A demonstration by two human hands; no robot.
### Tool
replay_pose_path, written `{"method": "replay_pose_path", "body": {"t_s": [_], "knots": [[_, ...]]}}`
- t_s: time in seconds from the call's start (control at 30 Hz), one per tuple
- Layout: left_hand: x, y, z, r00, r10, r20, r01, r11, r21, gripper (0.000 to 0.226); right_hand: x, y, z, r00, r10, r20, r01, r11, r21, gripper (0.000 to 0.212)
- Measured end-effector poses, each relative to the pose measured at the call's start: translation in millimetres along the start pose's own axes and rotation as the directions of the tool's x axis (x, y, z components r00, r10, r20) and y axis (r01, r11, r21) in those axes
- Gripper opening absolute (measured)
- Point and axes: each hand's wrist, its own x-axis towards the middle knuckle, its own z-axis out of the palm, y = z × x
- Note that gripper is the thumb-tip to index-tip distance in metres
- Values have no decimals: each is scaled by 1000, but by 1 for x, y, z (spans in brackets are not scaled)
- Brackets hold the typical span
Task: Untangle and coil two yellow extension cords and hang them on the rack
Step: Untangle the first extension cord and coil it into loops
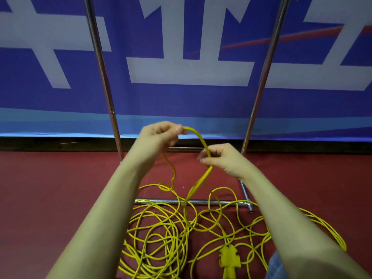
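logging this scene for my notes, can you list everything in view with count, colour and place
extension cord: cannot tell how many, yellow, tangled on the floor, one strand lifted between the hands
socket end: one, yellow, low centre on the pile
rack: one, silver metal, two uprights rising from base bars on the floor
floor: dark red, under everything
banner: one, blue with large white shapes, behind the rack
blue fabric: one patch, bottom right
left hand: pinches the raised strand
right hand: grips the same strand lower down
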Motion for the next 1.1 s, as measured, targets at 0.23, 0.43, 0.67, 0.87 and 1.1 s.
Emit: {"method": "replay_pose_path", "body": {"t_s": [0.23,0.43,0.67,0.87,1.1], "knots": [[7,-13,-18,985,-170,-28,158,956,-249,23,-5,11,-7,998,7,-61,0,995,104,15],[6,-25,-18,976,-217,5,215,968,132,16,-6,-5,-8,996,69,-63,-49,961,274,13],[4,-18,3,1000,-20,0,19,953,303,15,0,-23,2,998,62,6,-61,943,328,9],[5,-17,-3,993,-12,-118,20,998,64,11,0,-9,0,999,38,29,-43,981,190,13],[9,-38,-11,961,-103,-255,123,990,65,9,0,7,2,998,57,10,-58,994,95,17]]}}
